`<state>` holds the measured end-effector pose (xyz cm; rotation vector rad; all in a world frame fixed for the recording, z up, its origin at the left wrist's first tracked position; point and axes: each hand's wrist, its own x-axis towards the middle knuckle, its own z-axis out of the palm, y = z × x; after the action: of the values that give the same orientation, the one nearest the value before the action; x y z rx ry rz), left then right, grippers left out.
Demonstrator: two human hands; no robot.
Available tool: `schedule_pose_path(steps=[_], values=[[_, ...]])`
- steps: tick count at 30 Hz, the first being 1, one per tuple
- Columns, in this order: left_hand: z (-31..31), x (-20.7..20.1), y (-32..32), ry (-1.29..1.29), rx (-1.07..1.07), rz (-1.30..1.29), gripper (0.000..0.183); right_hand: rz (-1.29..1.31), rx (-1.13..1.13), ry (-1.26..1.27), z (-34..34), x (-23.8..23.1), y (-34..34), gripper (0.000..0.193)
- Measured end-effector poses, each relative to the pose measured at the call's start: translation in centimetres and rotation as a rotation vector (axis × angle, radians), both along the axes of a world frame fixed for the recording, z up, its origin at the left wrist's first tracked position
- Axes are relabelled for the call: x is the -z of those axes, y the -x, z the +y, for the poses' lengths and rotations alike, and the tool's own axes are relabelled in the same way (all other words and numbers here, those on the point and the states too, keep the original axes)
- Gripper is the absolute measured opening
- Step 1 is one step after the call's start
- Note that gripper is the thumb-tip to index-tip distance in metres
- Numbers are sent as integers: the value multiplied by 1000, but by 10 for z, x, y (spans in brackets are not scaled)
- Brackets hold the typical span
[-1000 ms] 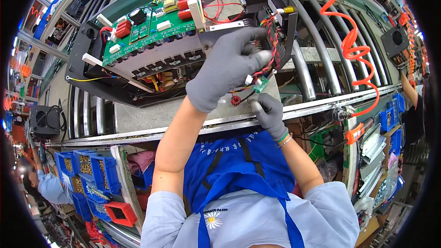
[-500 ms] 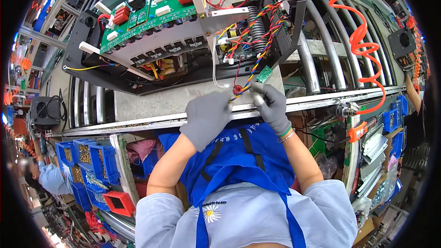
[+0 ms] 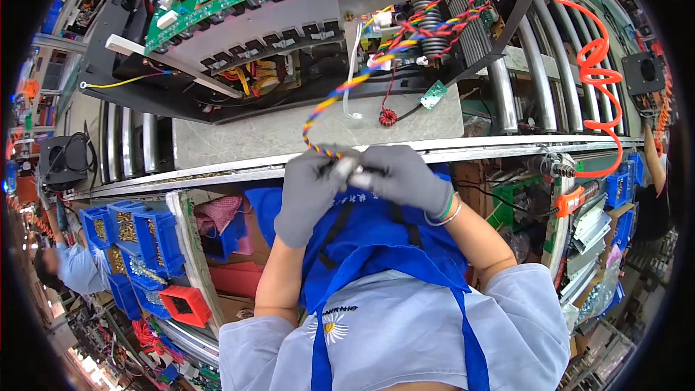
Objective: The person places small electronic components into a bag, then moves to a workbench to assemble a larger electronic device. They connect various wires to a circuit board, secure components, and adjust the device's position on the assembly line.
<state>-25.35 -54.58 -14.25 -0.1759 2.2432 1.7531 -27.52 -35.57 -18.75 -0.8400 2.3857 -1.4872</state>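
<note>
Both my hands wear grey gloves and meet in front of the bench's metal edge. My left hand (image 3: 305, 192) is closed around the lower end of a twisted wire bundle (image 3: 340, 90) in red, yellow, blue and black. Against its fingertips, my right hand (image 3: 407, 179) pinches at the same end; the wire tips are hidden by the gloves. The bundle arcs up from my hands into a black metal equipment case (image 3: 239, 108). A green circuit board (image 3: 206, 18) with red and white parts tops that case. Beside it lie a red-wound ring coil (image 3: 388, 117) and a small green board (image 3: 434, 94).
Steel conveyor rollers (image 3: 539, 72) flank the bench plate (image 3: 246, 141). A coiled orange air hose (image 3: 597, 51) hangs at right. Blue bins (image 3: 163, 246) of small hardware and a red bin (image 3: 185, 306) stand lower left. Another person (image 3: 79, 268) is at far left.
My hands have drawn the bundle's end down and left, toward my body, and come together. The view has shifted, and the case sits higher in it.
</note>
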Motion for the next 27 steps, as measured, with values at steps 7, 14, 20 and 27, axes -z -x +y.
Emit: schedule_pose_path(steps=[7, 14, 20, 27], values=[[30, 26, 30, -367, -43, -37, 35, -418, 353, 240, 31, -20, 0, 25], [43, 27, 35, -264, 30, -24, 30, 418, 349, -258, 44, -22, 3, 25], [53, 24, 49, -229, 209, -220, 26, 658, 244, -362, 73, -12, 5, 31], [78, 9, 71, -202, 418, -284, 24, 716, 266, -282, 106, -3, 10, 35]])
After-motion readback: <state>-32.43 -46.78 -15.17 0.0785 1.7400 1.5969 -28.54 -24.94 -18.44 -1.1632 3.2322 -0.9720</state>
